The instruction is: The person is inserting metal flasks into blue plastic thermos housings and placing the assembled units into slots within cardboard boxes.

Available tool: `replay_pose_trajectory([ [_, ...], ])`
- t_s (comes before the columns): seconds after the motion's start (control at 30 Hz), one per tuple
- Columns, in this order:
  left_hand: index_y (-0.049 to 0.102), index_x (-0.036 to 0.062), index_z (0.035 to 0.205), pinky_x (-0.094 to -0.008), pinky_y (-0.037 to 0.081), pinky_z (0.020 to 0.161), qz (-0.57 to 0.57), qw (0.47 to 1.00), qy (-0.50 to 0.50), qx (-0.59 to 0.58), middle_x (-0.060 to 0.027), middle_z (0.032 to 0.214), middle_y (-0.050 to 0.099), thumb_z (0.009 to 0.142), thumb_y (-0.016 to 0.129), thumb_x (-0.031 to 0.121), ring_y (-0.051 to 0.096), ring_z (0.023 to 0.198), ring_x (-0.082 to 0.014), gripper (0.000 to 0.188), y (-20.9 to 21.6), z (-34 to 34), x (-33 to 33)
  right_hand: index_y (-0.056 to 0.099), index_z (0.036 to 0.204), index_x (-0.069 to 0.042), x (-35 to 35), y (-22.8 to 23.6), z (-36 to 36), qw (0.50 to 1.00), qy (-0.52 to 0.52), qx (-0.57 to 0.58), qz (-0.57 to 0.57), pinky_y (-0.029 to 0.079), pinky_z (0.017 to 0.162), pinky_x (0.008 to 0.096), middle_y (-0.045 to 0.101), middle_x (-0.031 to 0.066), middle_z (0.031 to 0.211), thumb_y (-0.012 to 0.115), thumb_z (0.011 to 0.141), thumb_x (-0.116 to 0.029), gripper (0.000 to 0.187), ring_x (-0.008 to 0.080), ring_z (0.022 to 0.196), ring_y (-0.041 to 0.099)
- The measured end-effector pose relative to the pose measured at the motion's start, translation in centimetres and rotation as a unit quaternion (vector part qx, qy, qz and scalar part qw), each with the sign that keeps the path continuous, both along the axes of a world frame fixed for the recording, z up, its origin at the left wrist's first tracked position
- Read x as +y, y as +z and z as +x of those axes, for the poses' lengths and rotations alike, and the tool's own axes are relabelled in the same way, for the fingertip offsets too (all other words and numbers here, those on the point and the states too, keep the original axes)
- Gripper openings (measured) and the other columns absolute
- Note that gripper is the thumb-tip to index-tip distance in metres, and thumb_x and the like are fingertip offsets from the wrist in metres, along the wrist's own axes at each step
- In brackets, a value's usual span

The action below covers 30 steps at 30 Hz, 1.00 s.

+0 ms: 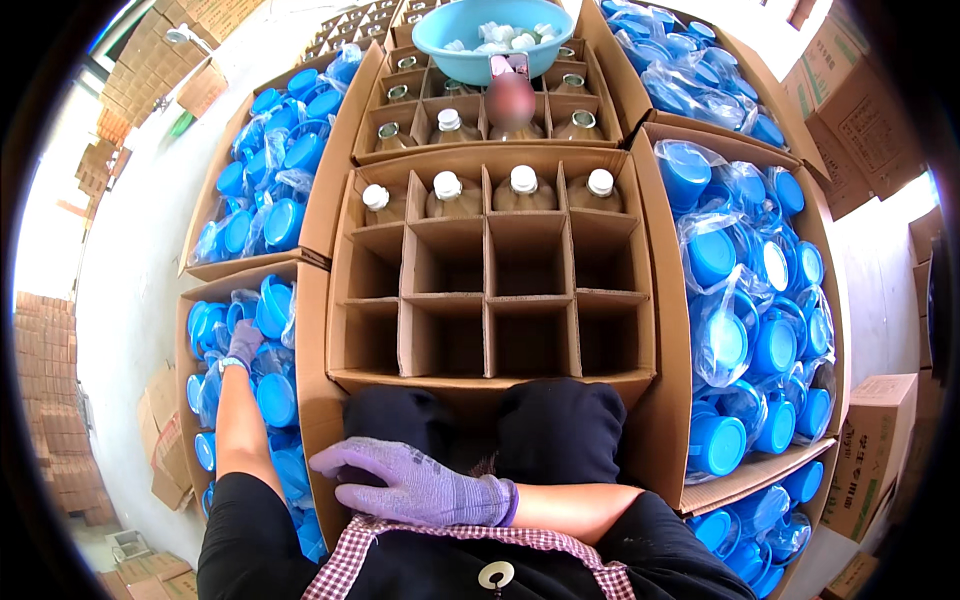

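Observation:
My left hand, in a purple-grey glove, reaches into the near left carton among blue plastic cup-like pieces. It touches or lies right beside a tilted blue cup-like piece; its fingertips are too hidden to show a grip. My right hand, gloved alike, rests across my lap, thumb and fingers apart, holding nothing. Before my knees stands a divided carton. Its far row holds clear bottles with white caps, one being a capped bottle; no bottles show in its nearer compartments.
Behind is another carton of bottles, some uncapped, with a light-blue basin of whitish pieces on it. Cartons of bagged blue pieces flank me at right and left. Brown boxes stand at far right; stacked cartons line the left.

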<state>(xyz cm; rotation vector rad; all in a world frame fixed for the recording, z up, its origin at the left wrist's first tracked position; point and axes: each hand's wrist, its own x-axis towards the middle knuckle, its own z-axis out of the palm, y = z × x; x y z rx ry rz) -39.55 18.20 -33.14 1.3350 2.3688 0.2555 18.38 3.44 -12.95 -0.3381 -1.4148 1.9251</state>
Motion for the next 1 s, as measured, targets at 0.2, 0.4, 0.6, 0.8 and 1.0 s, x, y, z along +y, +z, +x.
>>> replay_pose_trajectory([
  [0.2,0.079,-0.0011,0.107,-0.0428,0.056,0.088,-0.01,0.999,0.029,0.01,-0.0216,0.104,0.078,0.088,0.076,0.029,0.075,0.101,-0.0343,0.036,-0.4,-0.7,-0.2,0.061,0.133,-0.001,0.2,0.5,0.4,1.0,0.0,-0.005,0.012,0.053,0.101,0.0401,0.066,0.0166,0.113,0.063,0.1,-0.018,0.038,0.0302,0.106,0.065],
  [0.4,0.078,-0.0008,0.113,-0.0426,0.056,0.09,-0.014,1.0,-0.019,0.001,-0.0219,0.107,0.078,0.088,0.077,0.031,0.075,0.104,-0.0358,0.04,-1.4,-0.1,2.0,0.061,0.133,-0.001,0.8,0.1,0.7,1.0,-0.018,-0.003,0.003,0.053,0.1,0.0395,0.066,0.0162,0.111,0.064,0.099,-0.017,0.037,0.0294,0.104,0.065],
  [0.6,0.077,0.0003,0.112,-0.0457,0.055,0.09,0.005,0.997,-0.06,0.04,-0.0253,0.112,0.077,0.095,0.068,0.03,0.074,0.106,-0.0384,0.036,-0.5,-6.8,-3.1,0.062,0.132,-0.001,0.1,1.4,0.7,1.0,0.014,0.02,0.008,0.053,0.098,0.0383,0.066,0.0157,0.114,0.066,0.098,-0.015,0.036,0.0297,0.108,0.066],
  [0.8,0.079,0.0034,0.098,-0.0441,0.059,0.085,-0.106,0.928,-0.231,0.273,-0.0182,0.114,0.075,0.089,0.066,0.013,0.073,0.103,-0.0366,0.019,1.2,2.7,0.1,0.061,0.137,0.001,2.1,1.2,0.8,0.997,0.068,-0.025,-0.018,0.052,0.1,0.0355,0.066,0.0163,0.121,0.068,0.096,-0.007,0.042,0.0263,0.111,0.066],
  [1.0,0.075,0.0059,0.127,-0.0435,0.052,0.106,-0.078,0.995,-0.014,0.056,-0.0209,0.128,0.073,0.084,0.075,0.031,0.068,0.122,-0.0391,0.05,6.3,8.9,0.4,0.058,0.141,0.003,2.4,0.3,-0.4,0.988,0.106,-0.061,-0.097,0.048,0.107,0.0357,0.063,0.0169,0.132,0.065,0.098,-0.008,0.045,0.0253,0.12,0.063],
])
